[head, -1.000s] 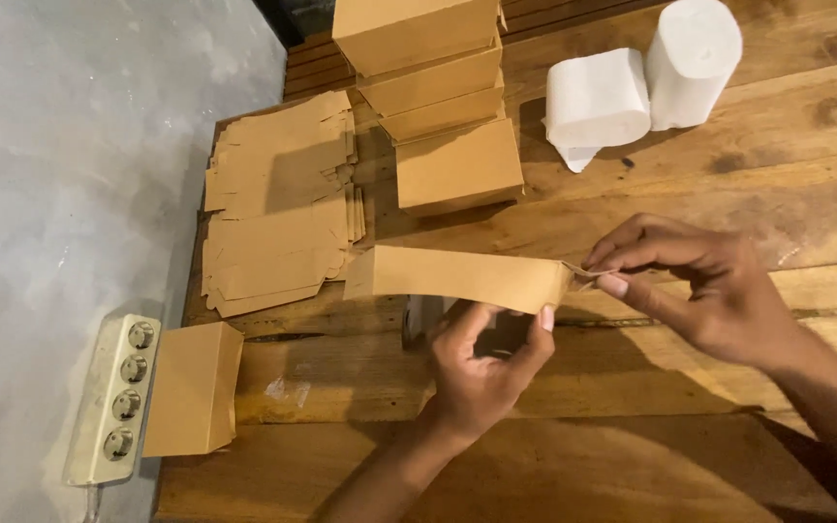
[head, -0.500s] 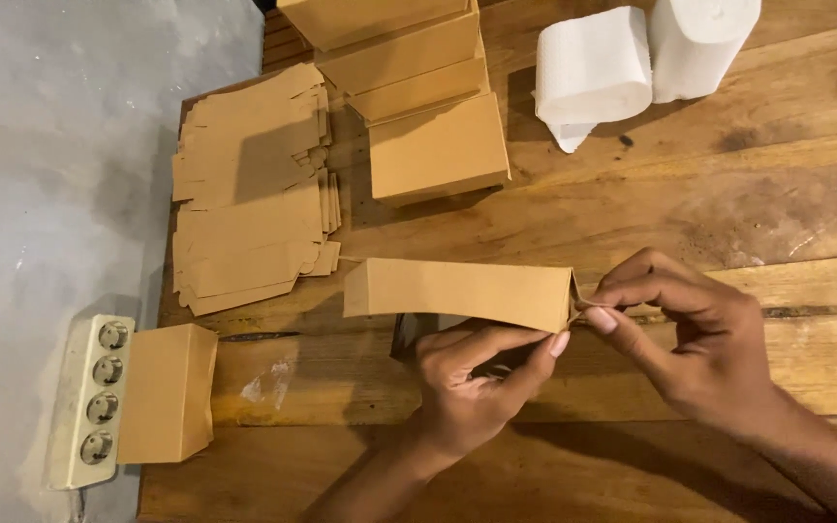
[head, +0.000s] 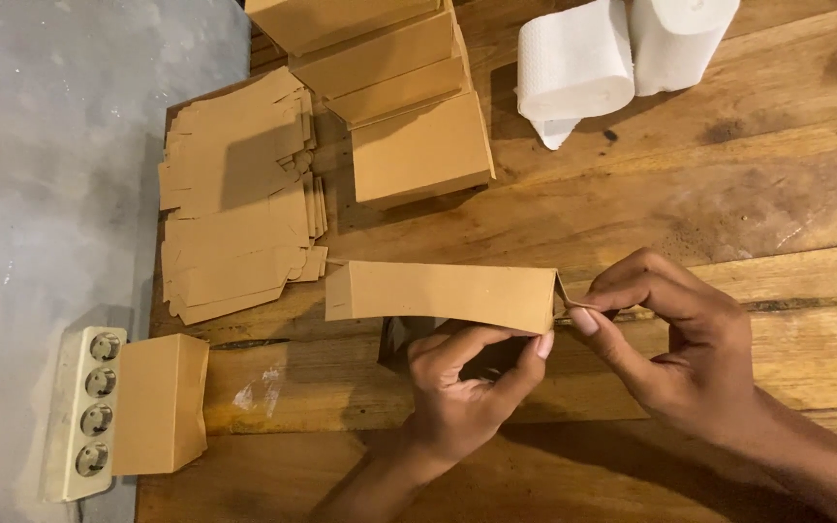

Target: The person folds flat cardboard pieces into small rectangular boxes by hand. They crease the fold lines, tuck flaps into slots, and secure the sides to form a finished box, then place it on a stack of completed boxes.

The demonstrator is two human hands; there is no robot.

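A long brown cardboard box point(head: 443, 293), partly folded into shape, is held sideways above the wooden table point(head: 728, 194). My left hand point(head: 467, 392) grips it from below, thumb and fingers on its underside near the right end. My right hand point(head: 680, 344) pinches a small flap at the box's right end between thumb and forefinger. A dark object lies under the box, mostly hidden by my left hand.
A stack of flat cardboard blanks point(head: 234, 194) lies at the left. Folded boxes point(head: 409, 107) are piled at the top centre, another one point(head: 159, 402) sits beside a white power strip point(head: 84, 412). Two white paper rolls point(head: 622, 53) stand at the top right.
The box has moved slightly lower and to the right in view. My right hand has closed tighter on the end flap, while my left hand has shifted its hold under the box.
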